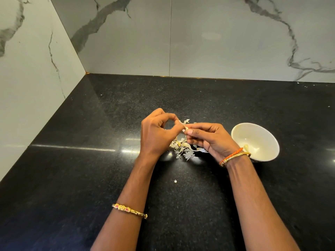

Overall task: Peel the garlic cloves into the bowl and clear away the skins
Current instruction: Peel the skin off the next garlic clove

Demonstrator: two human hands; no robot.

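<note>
Both hands up over the black speckled stone counter [72, 178]: left hand [155, 134] and right hand [208, 138] pinch one small pale garlic clove [184, 128] between fingertips. Papery skin looks feather-light and tears easily; the clove is probably slick, so grip its ends. Loose skins [183, 149] lie beneath, round white bowl [253, 134] just right.

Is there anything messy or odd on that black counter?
Only garlic skins, heaped loose on the counter under the hands, and one stray flake nearer the person. The bowl stands upright; nothing looks spilled or broken.
</note>
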